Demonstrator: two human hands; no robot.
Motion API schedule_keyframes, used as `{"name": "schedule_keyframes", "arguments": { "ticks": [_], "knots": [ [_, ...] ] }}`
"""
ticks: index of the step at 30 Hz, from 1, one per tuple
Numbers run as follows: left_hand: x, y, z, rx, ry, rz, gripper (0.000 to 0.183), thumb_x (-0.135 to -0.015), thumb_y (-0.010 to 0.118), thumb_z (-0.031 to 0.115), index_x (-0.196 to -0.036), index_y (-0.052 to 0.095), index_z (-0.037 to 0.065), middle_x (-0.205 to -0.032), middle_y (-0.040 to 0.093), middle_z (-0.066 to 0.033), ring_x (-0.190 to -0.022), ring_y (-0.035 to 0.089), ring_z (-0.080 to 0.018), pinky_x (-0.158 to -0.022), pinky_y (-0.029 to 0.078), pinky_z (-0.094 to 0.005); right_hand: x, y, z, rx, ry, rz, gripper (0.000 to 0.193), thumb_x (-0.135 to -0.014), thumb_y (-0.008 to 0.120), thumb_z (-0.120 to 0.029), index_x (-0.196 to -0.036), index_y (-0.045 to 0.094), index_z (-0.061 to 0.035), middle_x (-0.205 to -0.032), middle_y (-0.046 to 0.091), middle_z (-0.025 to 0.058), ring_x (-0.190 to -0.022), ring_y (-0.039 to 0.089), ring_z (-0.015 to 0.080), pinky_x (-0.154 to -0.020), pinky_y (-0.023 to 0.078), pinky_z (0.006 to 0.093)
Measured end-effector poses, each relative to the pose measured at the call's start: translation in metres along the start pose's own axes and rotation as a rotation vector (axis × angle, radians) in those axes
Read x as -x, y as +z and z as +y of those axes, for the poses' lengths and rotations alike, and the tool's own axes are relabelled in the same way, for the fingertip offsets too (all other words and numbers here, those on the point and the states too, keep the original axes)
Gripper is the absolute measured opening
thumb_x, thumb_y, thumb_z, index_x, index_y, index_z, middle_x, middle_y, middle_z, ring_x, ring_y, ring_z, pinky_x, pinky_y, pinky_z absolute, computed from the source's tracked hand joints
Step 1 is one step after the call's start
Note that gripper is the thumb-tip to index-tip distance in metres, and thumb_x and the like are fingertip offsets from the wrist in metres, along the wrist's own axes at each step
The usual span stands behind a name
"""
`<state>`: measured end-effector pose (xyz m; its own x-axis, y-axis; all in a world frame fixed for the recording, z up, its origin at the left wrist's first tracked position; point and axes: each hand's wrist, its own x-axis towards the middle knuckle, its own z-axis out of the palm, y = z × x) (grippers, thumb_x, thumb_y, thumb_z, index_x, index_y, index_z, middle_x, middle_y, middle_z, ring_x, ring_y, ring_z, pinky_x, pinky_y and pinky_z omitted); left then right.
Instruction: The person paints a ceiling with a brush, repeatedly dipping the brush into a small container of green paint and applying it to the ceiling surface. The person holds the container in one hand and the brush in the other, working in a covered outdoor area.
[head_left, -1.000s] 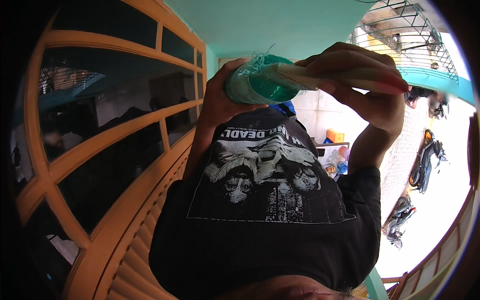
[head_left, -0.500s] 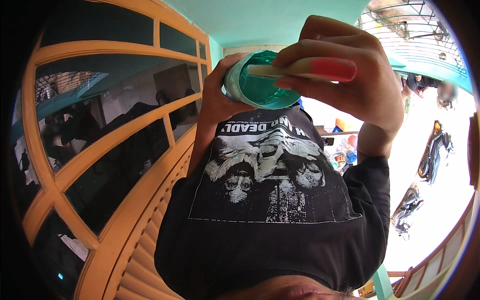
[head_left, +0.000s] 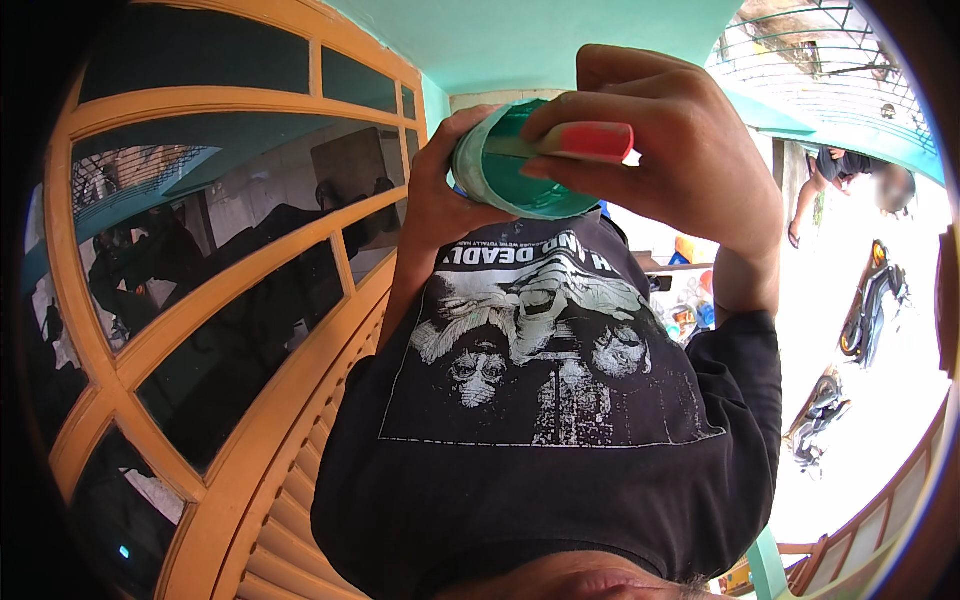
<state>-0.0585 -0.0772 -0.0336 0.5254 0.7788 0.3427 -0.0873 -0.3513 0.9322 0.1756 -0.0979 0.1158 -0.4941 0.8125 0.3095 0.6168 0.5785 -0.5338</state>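
Green tub (head_left: 473, 172) gripped in left fingers (head_left: 455, 128); red-ended brush (head_left: 597, 142) pinched in right fingers (head_left: 605, 110), apparently dipping; lift-out calls for steadiness.

The left hand (head_left: 438, 188) curls in a grip while the right hand (head_left: 672, 145) (close beside it) pinches.

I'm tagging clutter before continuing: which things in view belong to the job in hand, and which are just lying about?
In use:
- teal-smeared container, in the left hand
- red-ended tool, in the right hand

Just about:
- upper motorcycle
- lower motorcycle
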Motion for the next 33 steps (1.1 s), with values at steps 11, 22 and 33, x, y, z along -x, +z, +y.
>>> {"name": "schedule_keyframes", "arguments": {
  "ticks": [11, 22, 33],
  "knots": [
    [0.003, 0.001, -0.007, 0.071, -0.064, 0.044, 0.093, -0.056, 0.100, 0.018, -0.136, 0.054, 0.004, -0.128, 0.065, -0.0132, -0.119, 0.063, -0.0248, -0.103, 0.051, -0.0393, -0.009, -0.034, -0.002, -0.100, -0.252, 0.024, 0.027, -0.072, 0.088, -0.007, -0.094, 0.076, 0.0012, -0.089, 0.074, 0.0130, -0.071, 0.063, 0.0177, -0.056, 0.048, 0.0281],
    [0.008, 0.003, -0.004, 0.039, -0.127, 0.118, 0.095, -0.056, 0.101, 0.020, -0.136, 0.052, 0.004, -0.127, 0.063, -0.0124, -0.120, 0.062, -0.0245, -0.103, 0.052, -0.0404, 0.022, -0.050, 0.007, -0.350, 0.011, 0.139, 0.024, -0.084, 0.076, 0.003, -0.107, 0.070, 0.0076, -0.102, 0.074, 0.0187, -0.089, 0.073, 0.0266, -0.073, 0.060, 0.0328],
    [0.009, -0.003, -0.007, 0.072, -0.107, 0.180, 0.095, -0.059, 0.101, 0.026, -0.137, 0.052, 0.004, -0.128, 0.063, -0.0120, -0.119, 0.063, -0.0243, -0.101, 0.052, -0.0406, 0.065, -0.023, 0.031, -0.514, 0.267, 0.455, 0.039, -0.094, 0.073, -0.019, -0.116, 0.062, 0.0109, -0.107, 0.070, 0.0265, -0.097, 0.071, 0.0371, -0.076, 0.060, 0.0420]
  ]
}}
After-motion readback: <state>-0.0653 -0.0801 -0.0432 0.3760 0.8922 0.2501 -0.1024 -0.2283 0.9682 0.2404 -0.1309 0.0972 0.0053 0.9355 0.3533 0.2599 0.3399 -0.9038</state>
